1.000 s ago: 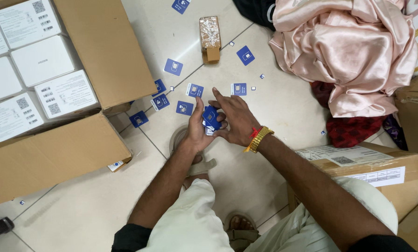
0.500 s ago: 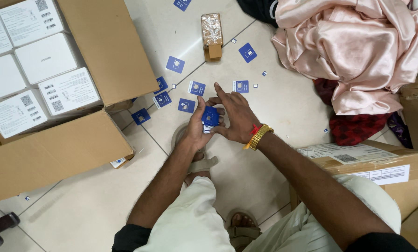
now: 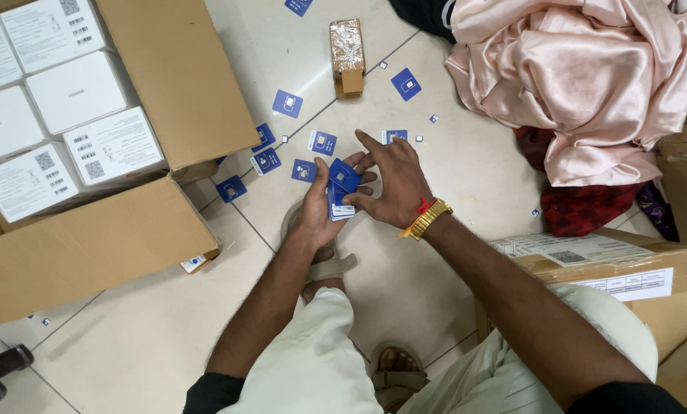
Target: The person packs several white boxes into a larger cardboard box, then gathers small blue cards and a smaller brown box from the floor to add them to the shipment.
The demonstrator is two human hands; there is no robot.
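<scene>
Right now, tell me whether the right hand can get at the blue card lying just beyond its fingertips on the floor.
Probably yes: the right hand hovers beside that blue card, with bare tile between, though its fingers pinch the stack.

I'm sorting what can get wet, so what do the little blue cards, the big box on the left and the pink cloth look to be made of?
The blue cards look like glossy plastic or coated card: thin, flat, stiff. The big box is plain brown cardboard, matte, with folded flaps. The pink cloth looks like satin, with a soft sheen on its folds.
</scene>
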